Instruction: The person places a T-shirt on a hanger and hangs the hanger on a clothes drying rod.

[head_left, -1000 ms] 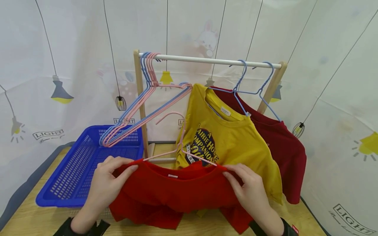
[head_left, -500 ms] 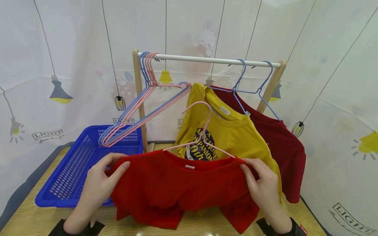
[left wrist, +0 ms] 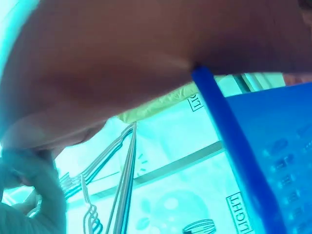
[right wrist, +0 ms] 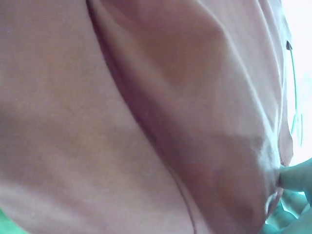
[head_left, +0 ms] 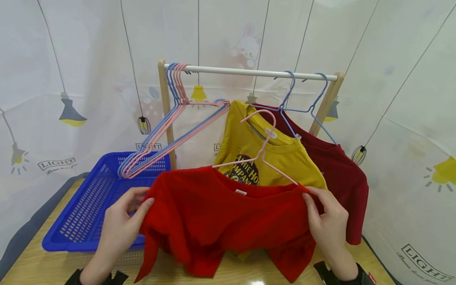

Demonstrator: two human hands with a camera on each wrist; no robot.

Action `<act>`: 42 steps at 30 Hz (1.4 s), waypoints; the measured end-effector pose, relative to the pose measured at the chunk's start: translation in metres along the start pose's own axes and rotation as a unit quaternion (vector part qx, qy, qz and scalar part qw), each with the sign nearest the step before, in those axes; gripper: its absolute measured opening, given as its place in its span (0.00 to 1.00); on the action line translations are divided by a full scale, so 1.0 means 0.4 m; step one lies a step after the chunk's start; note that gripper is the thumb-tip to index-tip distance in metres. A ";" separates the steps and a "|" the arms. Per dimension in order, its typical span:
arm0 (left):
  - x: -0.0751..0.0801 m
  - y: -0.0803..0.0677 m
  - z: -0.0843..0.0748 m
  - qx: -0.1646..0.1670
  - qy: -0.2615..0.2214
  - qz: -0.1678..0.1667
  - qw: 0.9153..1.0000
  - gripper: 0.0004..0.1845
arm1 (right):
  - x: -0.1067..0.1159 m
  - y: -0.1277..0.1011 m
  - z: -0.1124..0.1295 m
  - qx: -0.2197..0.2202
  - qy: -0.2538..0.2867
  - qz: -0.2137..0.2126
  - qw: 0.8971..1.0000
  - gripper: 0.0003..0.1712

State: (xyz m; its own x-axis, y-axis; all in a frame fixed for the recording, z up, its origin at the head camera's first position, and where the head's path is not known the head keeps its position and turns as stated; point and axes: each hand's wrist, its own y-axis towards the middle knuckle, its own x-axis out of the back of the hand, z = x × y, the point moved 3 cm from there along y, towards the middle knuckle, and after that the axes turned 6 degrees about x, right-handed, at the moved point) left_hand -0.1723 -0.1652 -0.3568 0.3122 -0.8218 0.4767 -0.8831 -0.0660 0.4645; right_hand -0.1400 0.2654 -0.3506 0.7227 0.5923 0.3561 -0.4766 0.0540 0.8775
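A red T-shirt [head_left: 231, 213] is spread between my hands, its neckline upward and a small white label at the collar. Inside it sits a pink hanger [head_left: 263, 152], with the hook and the upper arms showing above the neckline. My left hand [head_left: 122, 219] pinches the shirt's left edge near the sleeve, thumb in front. At the other shoulder, close to where the hanger arm enters the cloth, my right hand [head_left: 327, 217] pinches the fabric. Shirt cloth [left wrist: 122, 58] covers much of the left wrist view and fills most of the right wrist view.
Behind the shirt stands a rack with a white rail [head_left: 231, 71]. Several pink and blue hangers [head_left: 153, 140] hang at its left; a yellow T-shirt [head_left: 295, 162] and a dark red shirt [head_left: 350, 186] hang at its right. A blue basket [head_left: 67, 221] sits at left.
The shirt and pink hanger have moved up and to the right. My right hand has shifted right; my left hand now lies lower on the shirt's left edge, near the sleeve.
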 end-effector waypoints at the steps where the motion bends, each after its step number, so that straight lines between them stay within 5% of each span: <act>1: -0.003 -0.001 -0.004 -0.010 -0.008 -0.010 1.000 0.11 | 0.002 0.001 0.002 -0.005 -0.004 -0.003 1.000 0.12; 4: -0.020 -0.005 -0.012 -0.031 -0.023 -0.014 0.999 0.14 | 0.009 0.002 0.007 -0.016 -0.014 -0.007 1.000 0.11; 13: -0.072 -0.017 0.000 -0.037 0.029 0.040 0.998 0.35 | 0.017 -0.009 0.018 -0.017 -0.031 -0.001 0.999 0.11; 18: -0.083 -0.022 0.001 -0.038 0.032 0.068 0.996 0.38 | 0.022 -0.009 0.024 -0.030 -0.046 0.003 0.998 0.10; 26: -0.089 -0.025 0.007 -0.019 0.028 0.086 0.996 0.32 | 0.024 -0.010 0.030 -0.017 -0.100 -0.009 0.995 0.10; 42: -0.086 -0.068 0.031 0.006 0.012 0.031 0.999 0.12 | -0.011 0.021 0.017 0.004 -0.166 -0.070 0.984 0.09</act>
State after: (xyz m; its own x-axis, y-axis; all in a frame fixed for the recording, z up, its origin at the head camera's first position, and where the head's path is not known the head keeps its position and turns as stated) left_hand -0.1633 -0.1423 -0.3950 0.2657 -0.8105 0.5221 -0.9051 -0.0232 0.4245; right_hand -0.1437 0.2580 -0.3425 0.9049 0.2853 0.3158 -0.3580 0.1092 0.9273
